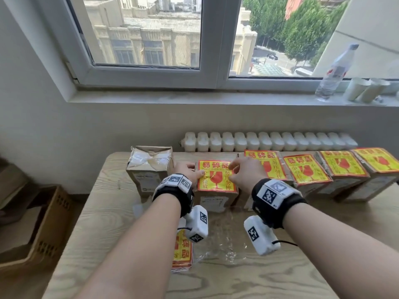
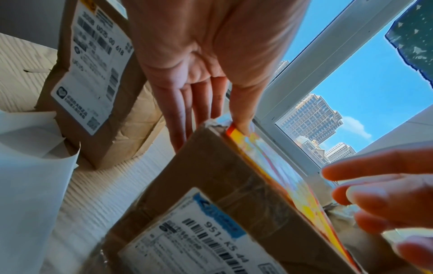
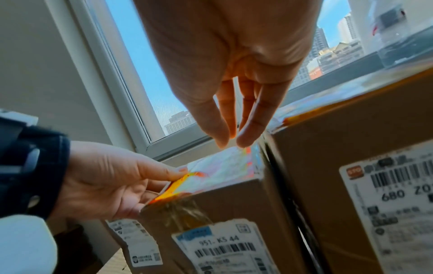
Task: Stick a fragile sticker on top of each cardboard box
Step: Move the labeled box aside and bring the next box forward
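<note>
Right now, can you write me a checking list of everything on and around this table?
Surface: wooden table, light grain.
Job's things: six cardboard boxes in a row; five stickered, leftmost box bare; spare stickers near front.
Clutter: clear wrap, white backing paper.
Hands: left hand thumb presses fresh sticker; right hand fingertips at its far edge.
Cables: black wire from wrist camera.
Surroundings: window, radiator, bottle, paper cups on sill.

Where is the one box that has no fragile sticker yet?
In the head view the unstickered box stands at the left end of the row on the table, just left of the left hand, below the window.
</note>
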`<move>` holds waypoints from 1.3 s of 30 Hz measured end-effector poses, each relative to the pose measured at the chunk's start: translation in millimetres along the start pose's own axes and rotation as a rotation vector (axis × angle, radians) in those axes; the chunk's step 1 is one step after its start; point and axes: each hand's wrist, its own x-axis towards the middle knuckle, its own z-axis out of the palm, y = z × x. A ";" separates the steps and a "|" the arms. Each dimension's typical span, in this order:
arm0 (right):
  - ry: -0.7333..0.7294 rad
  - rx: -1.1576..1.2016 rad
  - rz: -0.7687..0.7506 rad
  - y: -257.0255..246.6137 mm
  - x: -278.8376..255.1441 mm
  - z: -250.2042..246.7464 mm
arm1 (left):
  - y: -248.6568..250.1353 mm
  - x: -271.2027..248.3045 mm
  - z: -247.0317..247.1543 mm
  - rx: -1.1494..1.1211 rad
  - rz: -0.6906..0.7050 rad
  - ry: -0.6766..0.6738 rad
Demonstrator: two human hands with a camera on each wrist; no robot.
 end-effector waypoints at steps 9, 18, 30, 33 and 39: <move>0.039 0.171 0.030 -19.8 8.7 18.0 | -3.7 12.9 -12.9 0.073 0.081 0.079; -0.038 0.407 -0.013 -81.8 20.8 47.9 | -21.5 26.9 -111.2 -0.040 0.060 0.610; -0.304 0.461 -0.029 -124.1 28.8 98.5 | -77.6 45.9 -131.5 0.004 -0.083 0.417; -0.343 0.478 -0.034 -125.0 26.6 104.1 | -82.0 47.4 -129.6 -0.026 -0.048 0.375; -0.277 0.553 -0.077 -129.5 20.6 99.3 | -76.9 32.5 -134.7 -0.126 0.004 0.447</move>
